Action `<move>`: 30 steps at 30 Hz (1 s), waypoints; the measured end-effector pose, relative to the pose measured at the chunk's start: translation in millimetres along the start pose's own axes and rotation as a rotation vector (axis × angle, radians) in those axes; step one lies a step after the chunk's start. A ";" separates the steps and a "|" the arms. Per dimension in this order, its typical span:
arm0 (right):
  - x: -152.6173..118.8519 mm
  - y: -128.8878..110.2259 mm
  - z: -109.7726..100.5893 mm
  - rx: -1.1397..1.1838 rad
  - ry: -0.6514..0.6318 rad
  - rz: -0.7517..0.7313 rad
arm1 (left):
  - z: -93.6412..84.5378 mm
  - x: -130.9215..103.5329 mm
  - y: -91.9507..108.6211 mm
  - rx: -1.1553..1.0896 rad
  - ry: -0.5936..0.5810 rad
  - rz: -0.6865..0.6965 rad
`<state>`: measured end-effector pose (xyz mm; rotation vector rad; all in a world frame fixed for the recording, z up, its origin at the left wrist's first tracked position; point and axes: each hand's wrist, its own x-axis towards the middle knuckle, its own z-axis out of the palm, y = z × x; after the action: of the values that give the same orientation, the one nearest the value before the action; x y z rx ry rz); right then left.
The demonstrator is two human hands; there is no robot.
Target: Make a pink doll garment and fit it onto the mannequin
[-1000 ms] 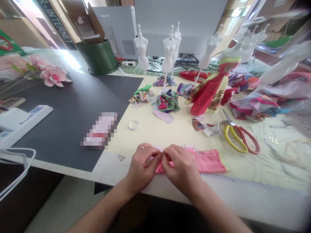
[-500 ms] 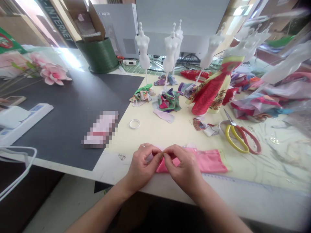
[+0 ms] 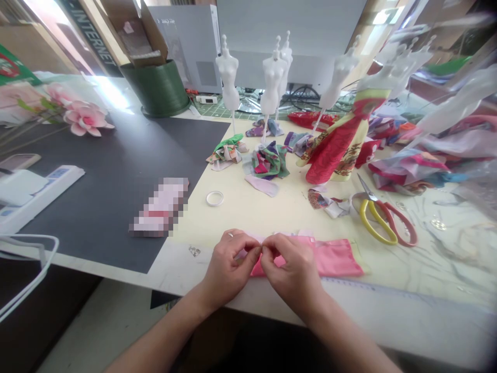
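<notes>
My left hand (image 3: 232,264) and my right hand (image 3: 292,263) meet fingertip to fingertip near the table's front edge. Each is closed in a pinch of thumb and forefinger. Whatever lies between the fingertips is too small to make out. Just under and behind them is a piece of pink cloth (image 3: 337,257), lying flat with its right end showing past my right hand. My hands cover much of its left part. A ruler (image 3: 353,285) lies along the cloth's near edge. Left of my left hand is a small metallic ornament (image 3: 194,251).
Scissors (image 3: 382,223) with yellow and red handles lie to the right. A white ring-shaped roll (image 3: 215,198) sits beyond my left hand. White mannequins (image 3: 274,77) stand behind, among fabric scraps (image 3: 272,159) and a red doll dress (image 3: 337,145). A power strip (image 3: 50,189) is far left.
My hands stay nearly in place, fingertips still together, with only a slight shift. At the far left edge, a fingertip by the phone-like object is gone from view.
</notes>
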<state>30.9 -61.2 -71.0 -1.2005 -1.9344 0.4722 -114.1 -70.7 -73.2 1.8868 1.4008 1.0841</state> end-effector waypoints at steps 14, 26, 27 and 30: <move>2.1 3.5 2.4 0.596 -0.134 0.527 | -3.4 2.3 1.0 -0.163 -0.058 -0.159; -2.2 -1.0 4.8 0.458 -0.064 0.404 | -4.1 2.4 5.5 -0.184 -0.050 -0.185; -2.6 -1.7 5.2 0.436 -0.060 0.394 | -3.7 2.6 5.2 -0.168 -0.044 -0.183; -3.3 -2.4 5.4 0.409 -0.054 0.391 | -2.7 3.6 3.6 -0.140 -0.027 -0.175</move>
<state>26.1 -64.7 -74.1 -1.2962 -1.5400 1.0579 -114.1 -68.4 -67.9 1.6417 1.4078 1.0385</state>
